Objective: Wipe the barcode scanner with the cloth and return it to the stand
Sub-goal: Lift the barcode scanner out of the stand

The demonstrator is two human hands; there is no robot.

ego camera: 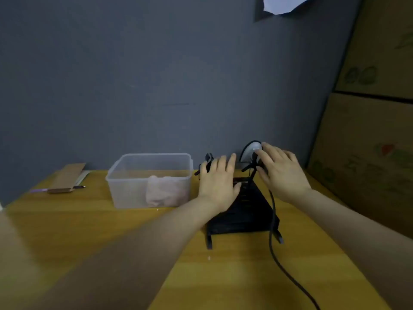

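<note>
The barcode scanner, black with a pale grey-white head, sits upright at the top of a black stand near the back of the yellow table. My right hand is wrapped over the scanner from the right, fingers on its head and thumb by its neck. My left hand lies flat on the stand's left side, fingers stretched out and holding nothing. A pinkish cloth lies crumpled inside a clear plastic box to the left of the stand. The scanner's black cable runs down toward me.
Large cardboard boxes stand along the table's right side. A grey wall is close behind the stand. At the far left lie a strip of cardboard and a pen. A small black clip-like part pokes up behind my left hand.
</note>
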